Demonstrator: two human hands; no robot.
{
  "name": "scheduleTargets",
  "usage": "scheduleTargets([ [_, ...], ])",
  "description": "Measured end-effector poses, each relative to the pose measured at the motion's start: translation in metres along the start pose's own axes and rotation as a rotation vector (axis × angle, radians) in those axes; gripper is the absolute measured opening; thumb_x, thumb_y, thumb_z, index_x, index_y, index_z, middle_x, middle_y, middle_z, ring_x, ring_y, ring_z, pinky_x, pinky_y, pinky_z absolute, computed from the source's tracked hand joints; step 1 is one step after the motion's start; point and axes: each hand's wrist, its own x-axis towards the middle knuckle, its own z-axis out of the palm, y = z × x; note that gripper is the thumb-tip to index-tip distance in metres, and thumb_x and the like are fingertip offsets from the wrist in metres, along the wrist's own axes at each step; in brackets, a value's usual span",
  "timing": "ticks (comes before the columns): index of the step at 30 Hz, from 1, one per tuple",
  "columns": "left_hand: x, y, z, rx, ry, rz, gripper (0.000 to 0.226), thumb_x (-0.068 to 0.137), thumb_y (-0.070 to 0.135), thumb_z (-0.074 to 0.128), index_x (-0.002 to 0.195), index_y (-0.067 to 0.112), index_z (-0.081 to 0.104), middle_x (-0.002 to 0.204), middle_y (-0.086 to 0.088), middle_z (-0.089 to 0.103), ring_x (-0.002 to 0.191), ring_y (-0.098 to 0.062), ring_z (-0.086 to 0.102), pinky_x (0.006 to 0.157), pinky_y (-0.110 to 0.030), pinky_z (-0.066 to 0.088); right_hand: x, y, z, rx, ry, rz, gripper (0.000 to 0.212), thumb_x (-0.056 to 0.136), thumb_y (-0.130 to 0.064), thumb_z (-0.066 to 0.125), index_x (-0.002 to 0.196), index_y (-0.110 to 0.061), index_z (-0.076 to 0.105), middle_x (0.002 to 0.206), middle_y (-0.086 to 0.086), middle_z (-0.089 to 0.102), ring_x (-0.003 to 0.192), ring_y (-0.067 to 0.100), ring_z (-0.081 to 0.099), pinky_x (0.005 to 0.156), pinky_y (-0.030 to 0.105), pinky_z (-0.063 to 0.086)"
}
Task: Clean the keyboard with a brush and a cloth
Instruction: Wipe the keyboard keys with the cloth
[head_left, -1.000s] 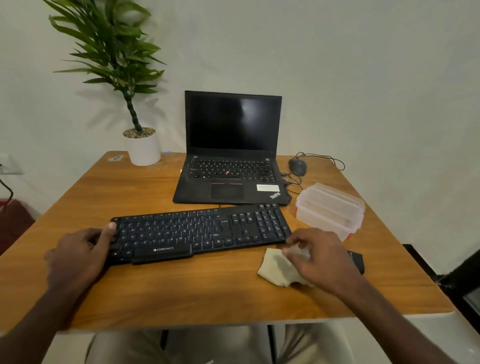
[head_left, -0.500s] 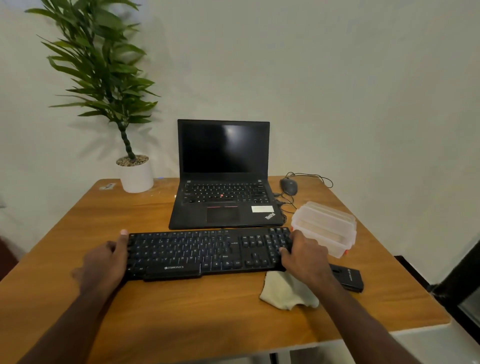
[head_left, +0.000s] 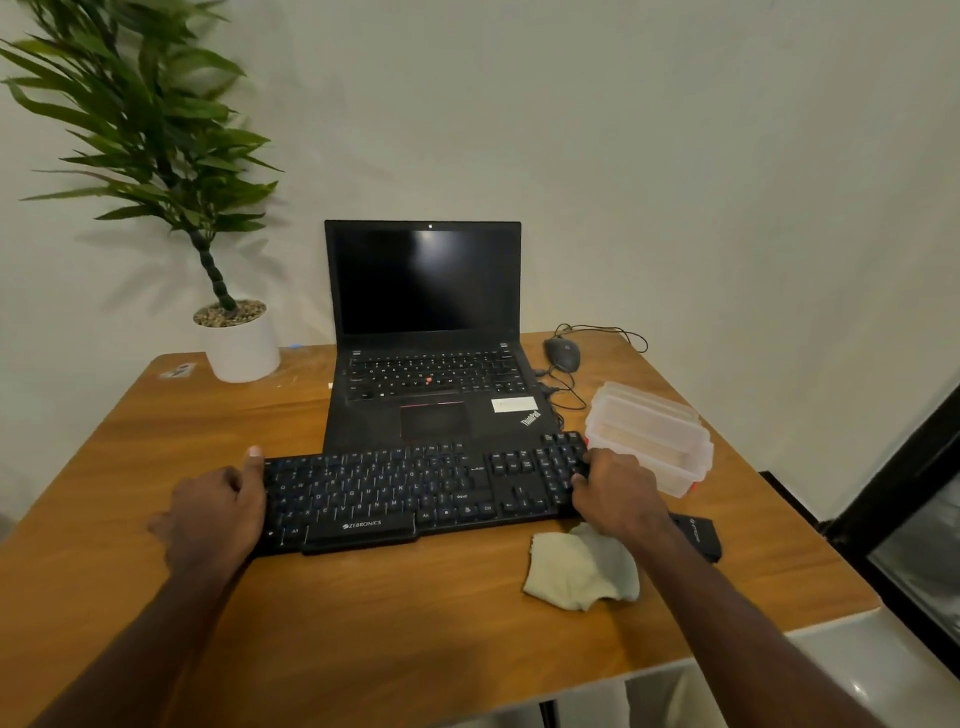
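Both hands now grip the keyboard (head_left: 415, 493): left hand (head_left: 218, 514) curled round its left end, right hand (head_left: 618, 491) round its right end, having let go of the cloth (head_left: 582, 569), which lies just beneath that wrist; repositioning likely; no brush visible.

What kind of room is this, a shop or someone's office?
Most likely a small home or office desk: a wooden table against a plain wall, with an open laptop, a wired mouse and a potted plant.
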Motion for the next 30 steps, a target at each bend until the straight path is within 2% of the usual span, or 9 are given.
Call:
scheduleTargets([
  [5,-0.002,-0.006,0.005,0.020,0.009,0.034,0.066,0.102,0.059,0.028,0.064,0.014,0.058,0.067,-0.007,0.056,0.082,-0.033,0.054,0.095,-0.060,0.032,0.002,0.008,-0.002,0.017,-0.024,-0.035,0.027,0.096,-0.031,0.059,0.119,-0.017,0.061,0.107,0.003,0.069,0.097,0.018,0.063,0.090,0.039,0.055],
  [8,-0.005,-0.005,0.002,0.023,-0.029,-0.005,0.069,0.101,0.062,0.024,0.071,0.012,0.062,0.073,-0.009,0.058,0.088,-0.034,0.055,0.100,-0.063,0.029,0.003,0.010,-0.005,0.034,-0.027,-0.070,0.027,0.094,-0.031,0.060,0.117,-0.017,0.061,0.107,0.003,0.069,0.096,0.018,0.064,0.089,0.039,0.056],
  [11,-0.012,0.005,-0.007,0.120,-0.048,-0.008,0.067,0.101,0.061,0.026,0.084,0.010,0.067,0.088,-0.014,0.063,0.103,-0.037,0.053,0.100,-0.063,0.028,0.000,0.014,-0.010,0.044,-0.041,-0.099,0.030,0.092,-0.033,0.062,0.118,-0.018,0.062,0.109,0.004,0.070,0.097,0.021,0.065,0.087,0.039,0.057],
  [14,-0.030,0.023,-0.005,0.168,0.034,0.151,0.059,0.101,0.058,0.032,0.102,0.010,0.067,0.102,-0.014,0.063,0.107,-0.034,0.051,0.096,-0.060,0.033,-0.006,0.019,-0.016,0.099,0.024,-0.131,0.036,0.092,-0.032,0.064,0.126,-0.019,0.061,0.115,0.006,0.071,0.103,0.022,0.066,0.090,0.040,0.057],
  [16,-0.044,0.042,0.001,0.110,0.047,0.279,0.055,0.097,0.060,0.032,0.099,0.015,0.064,0.098,-0.007,0.061,0.101,-0.027,0.050,0.093,-0.056,0.034,-0.012,0.021,-0.020,0.144,0.088,-0.161,0.036,0.093,-0.031,0.066,0.128,-0.019,0.062,0.117,0.005,0.070,0.105,0.022,0.065,0.091,0.038,0.057],
  [20,-0.071,0.097,0.024,-0.032,-0.070,0.491,0.038,0.097,0.058,0.034,0.089,0.029,0.057,0.086,0.009,0.055,0.090,-0.011,0.046,0.090,-0.045,0.035,-0.032,0.024,-0.028,0.218,0.165,-0.245,0.025,0.092,-0.027,0.068,0.116,-0.019,0.070,0.112,0.001,0.072,0.103,0.018,0.066,0.089,0.034,0.057],
  [24,-0.094,0.147,0.046,-0.137,-0.246,0.666,0.029,0.100,0.048,0.039,0.086,0.030,0.057,0.081,0.012,0.055,0.085,-0.008,0.046,0.087,-0.036,0.034,-0.050,0.029,-0.032,0.245,0.085,-0.325,0.017,0.090,-0.021,0.070,0.107,-0.021,0.074,0.104,-0.005,0.073,0.097,0.012,0.066,0.087,0.029,0.057],
  [28,-0.110,0.175,0.059,-0.153,-0.371,0.773,0.020,0.101,0.039,0.045,0.088,0.030,0.058,0.085,0.011,0.057,0.086,-0.008,0.047,0.089,-0.034,0.036,-0.063,0.035,-0.036,0.206,-0.039,-0.391,0.028,0.086,-0.017,0.071,0.113,-0.025,0.071,0.114,-0.006,0.070,0.105,0.009,0.062,0.094,0.032,0.056],
  [30,-0.116,0.181,0.064,-0.139,-0.399,0.805,0.019,0.101,0.037,0.045,0.089,0.029,0.057,0.086,0.011,0.057,0.087,-0.009,0.047,0.089,-0.035,0.036,-0.071,0.036,-0.035,0.155,-0.130,-0.430,0.035,0.084,-0.023,0.073,0.118,-0.028,0.068,0.122,-0.007,0.066,0.111,0.010,0.056,0.101,0.036,0.052],
])
